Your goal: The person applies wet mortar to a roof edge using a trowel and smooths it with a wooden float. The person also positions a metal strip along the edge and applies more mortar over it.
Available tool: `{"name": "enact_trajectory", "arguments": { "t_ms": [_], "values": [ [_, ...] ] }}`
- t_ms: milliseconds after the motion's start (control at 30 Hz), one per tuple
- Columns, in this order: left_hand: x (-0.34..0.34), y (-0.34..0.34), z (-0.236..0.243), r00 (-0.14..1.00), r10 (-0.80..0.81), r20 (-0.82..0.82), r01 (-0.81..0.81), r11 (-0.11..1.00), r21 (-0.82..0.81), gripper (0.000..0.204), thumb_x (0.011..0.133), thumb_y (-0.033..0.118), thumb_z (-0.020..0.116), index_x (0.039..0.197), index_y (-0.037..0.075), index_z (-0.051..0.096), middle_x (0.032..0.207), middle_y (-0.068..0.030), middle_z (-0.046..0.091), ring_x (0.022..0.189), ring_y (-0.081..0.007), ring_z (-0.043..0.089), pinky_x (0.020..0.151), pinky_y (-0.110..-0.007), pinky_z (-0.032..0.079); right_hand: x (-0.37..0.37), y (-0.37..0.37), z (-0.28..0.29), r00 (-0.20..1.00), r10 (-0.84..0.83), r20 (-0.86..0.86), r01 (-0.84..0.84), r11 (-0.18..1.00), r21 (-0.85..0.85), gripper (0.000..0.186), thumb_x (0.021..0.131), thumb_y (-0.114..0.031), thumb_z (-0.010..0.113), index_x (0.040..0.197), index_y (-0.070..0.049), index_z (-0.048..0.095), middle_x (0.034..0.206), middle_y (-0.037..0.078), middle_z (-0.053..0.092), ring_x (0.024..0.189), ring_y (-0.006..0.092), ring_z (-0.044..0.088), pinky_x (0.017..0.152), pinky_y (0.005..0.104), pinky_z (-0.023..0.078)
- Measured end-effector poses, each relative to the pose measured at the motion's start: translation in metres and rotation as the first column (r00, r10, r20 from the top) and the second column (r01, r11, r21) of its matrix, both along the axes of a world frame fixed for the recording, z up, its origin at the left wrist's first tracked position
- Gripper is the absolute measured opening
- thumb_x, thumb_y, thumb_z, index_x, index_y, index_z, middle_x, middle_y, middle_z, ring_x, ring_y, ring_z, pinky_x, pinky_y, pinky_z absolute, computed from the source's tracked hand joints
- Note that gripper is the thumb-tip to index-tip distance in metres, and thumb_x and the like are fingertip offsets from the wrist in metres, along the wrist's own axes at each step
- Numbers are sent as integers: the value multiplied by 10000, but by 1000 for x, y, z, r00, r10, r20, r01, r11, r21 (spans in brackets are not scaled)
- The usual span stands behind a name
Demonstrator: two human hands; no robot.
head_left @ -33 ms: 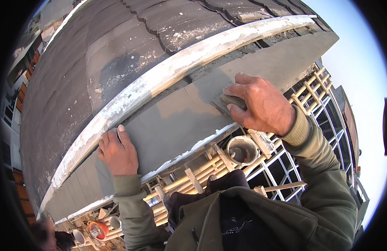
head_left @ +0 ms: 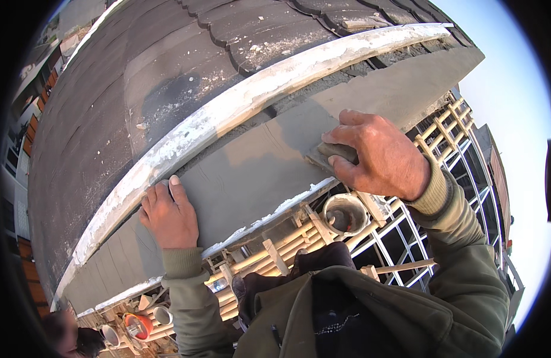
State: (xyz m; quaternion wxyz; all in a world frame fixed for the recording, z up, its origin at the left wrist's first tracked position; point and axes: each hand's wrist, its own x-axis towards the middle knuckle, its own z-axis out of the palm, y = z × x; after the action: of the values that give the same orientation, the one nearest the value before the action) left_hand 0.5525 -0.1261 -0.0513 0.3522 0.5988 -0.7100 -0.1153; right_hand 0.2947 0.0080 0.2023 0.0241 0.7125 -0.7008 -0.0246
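Observation:
A long band of smooth grey mortar (head_left: 245, 185) runs along the roof edge beneath a curved white strip (head_left: 257, 89). Near its middle, my right hand (head_left: 386, 152) is closed round a mortar-coated plastering float (head_left: 326, 156), whose flat plate lies against the grey surface. Most of the float's handle is hidden by my fingers. Farther left, my left hand (head_left: 171, 215) rests on the mortar with fingers stretched toward the white strip. It holds nothing that I can see. Damp, darker patches show on the mortar between my hands.
Dark roof tiles (head_left: 168, 65) slope away beyond the strip. Below stand bamboo scaffold poles (head_left: 287, 244), a mortar-stained bucket (head_left: 345, 215) and a white metal lattice (head_left: 401, 238). An orange bucket (head_left: 137, 326) sits at lower left, near another person (head_left: 67, 334).
My right hand and the float have shifted slightly right and down along the mortar. My left hand stays almost in place.

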Motion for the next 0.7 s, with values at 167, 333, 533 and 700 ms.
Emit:
{"name": "enact_trajectory", "arguments": {
  "t_ms": [167, 333, 533, 700],
  "values": [
    [-8, 0, 4, 1000, -17, -12, 17, 1000, -5, 421, 1108, 371, 515, 1101, -15, 683, 1196, -187, 666, 1162, -385, 585, 1097, -592, 347, -1, -30, -36, 989, 147, -22, -147, 942, -301, 302, 861, -116, 721, 1103, 64, 736, 1004, 221, 659, 828, 419, 705, 774, 478, 599],
    [-2, -1, -7, 999, 53, 2, -53, 991, -119, 417, 1095, 381, 535, 1092, -6, 688, 1186, -181, 668, 1145, -378, 588, 1090, -587, 352, 22, -18, -33, 988, -2, -155, -27, 982, -185, 310, 862, -88, 728, 1140, 49, 734, 1019, 211, 647, 852, 420, 715, 787, 482, 605],
    [-7, -1, 5, 1000, -12, -20, 12, 1000, -7, 426, 1089, 394, 542, 1100, -4, 693, 1181, -174, 670, 1151, -374, 589, 1091, -592, 352, 8, -49, -54, 988, 109, -108, -138, 942, -307, 367, 844, -135, 759, 1174, 24, 737, 1012, 198, 644, 820, 414, 705, 784, 496, 597],
    [0, 0, -3, 999, 44, 19, -43, 998, -47, 429, 1089, 395, 545, 1096, -7, 696, 1185, -170, 674, 1145, -378, 588, 1084, -593, 350, 24, -4, -29, 988, 141, -59, -147, 983, -109, 331, 847, -125, 743, 1142, 26, 743, 997, 195, 649, 844, 393, 717, 789, 485, 597]
  ]
}}
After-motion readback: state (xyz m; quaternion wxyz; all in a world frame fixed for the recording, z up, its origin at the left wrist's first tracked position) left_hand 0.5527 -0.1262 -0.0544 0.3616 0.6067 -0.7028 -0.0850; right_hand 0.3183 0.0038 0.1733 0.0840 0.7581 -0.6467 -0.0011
